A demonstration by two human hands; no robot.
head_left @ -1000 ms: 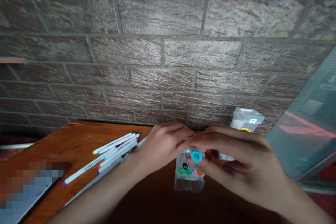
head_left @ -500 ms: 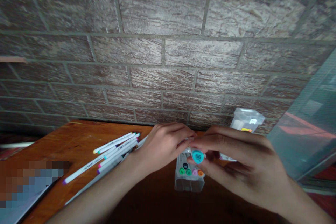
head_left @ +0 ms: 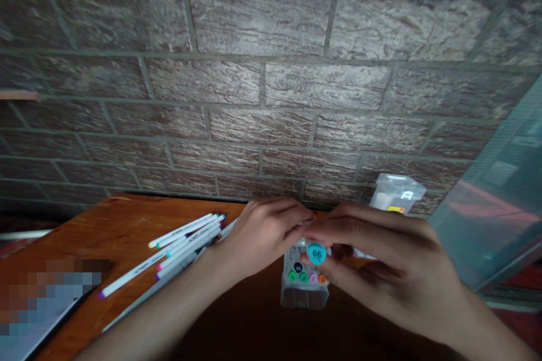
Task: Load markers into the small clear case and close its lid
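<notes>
In my right hand [head_left: 381,259] is a marker pinched between thumb and fingers, its turquoise end [head_left: 317,254] facing me with a number that reads 66. That end is just above a clear plastic case [head_left: 304,296], where several markers stand with black, green, pink and orange ends [head_left: 304,277] showing. My left hand [head_left: 271,228] is closed at the far side of the case, its fingers curled and thumb pressed in, seemingly gripping the case. The right hand partly covers the left fingertips and the right side of the case.
Several white markers [head_left: 186,242] with coloured ends lie on the wooden table [head_left: 135,220], left of my left arm. Behind my right hand stands a clear plastic container [head_left: 398,189] with a yellow label. A brick wall [head_left: 262,84] rises behind the table; a glass panel [head_left: 499,203] is at right.
Both hands keep nearly the same place and hold. The turquoise marker end has shifted very slightly left and down, while the whole view has moved a little.
</notes>
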